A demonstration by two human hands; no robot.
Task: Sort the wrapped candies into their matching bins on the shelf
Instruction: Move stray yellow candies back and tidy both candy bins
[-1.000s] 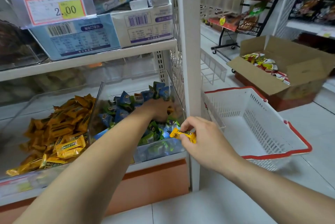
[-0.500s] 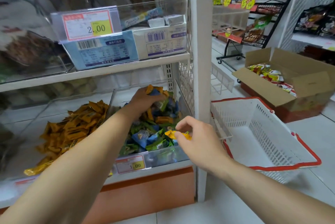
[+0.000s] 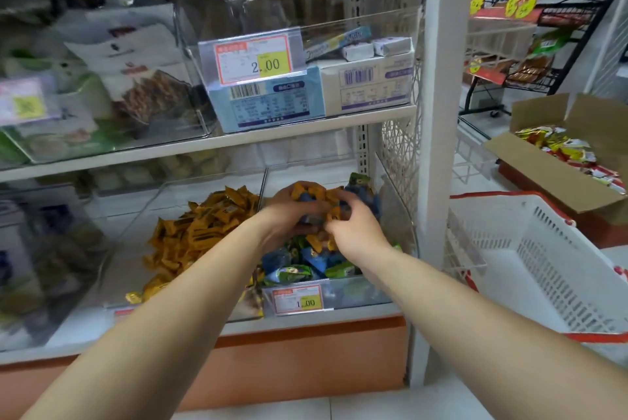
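Farthest left on the lower shelf [image 3: 306, 326], we see a clear plastic bin [image 3: 125, 229] holding a heap of orange foil-wrapped oblong candies [image 3: 204, 229], many lying aslant with their long axes rising toward the right. A thin clear divider [image 3: 263, 188] parts it from the second clear bin [image 3: 396, 215], where blue and green wrapped candies [image 3: 306, 266] lie mixed with orange strays. Above that second bin the left hand [image 3: 285, 219] has its fingers [image 3: 283, 197] curled round a clump of stray orange candies [image 3: 306, 189] — a blue wrapper or two seems mixed into it. The right hand [image 3: 356, 232], just beside it and touching the same clump, has its fingers [image 3: 351, 203] bent in on an orange piece at the clump's right edge. So both hands grip and neither is free. The relation that matters, as we judge it, is that the matching bin lies to the left of the fingers, just across the divider, and the left hand is the nearer one to it. The gripped pieces point every which way, so we cannot give the clump one long axis; each candy is a short bar and should drop well at any angle. Farther right, beyond the white upright post [image 3: 441, 113], stands a white plastic basket with a red rim [image 3: 543, 249] — well apart from both bins.
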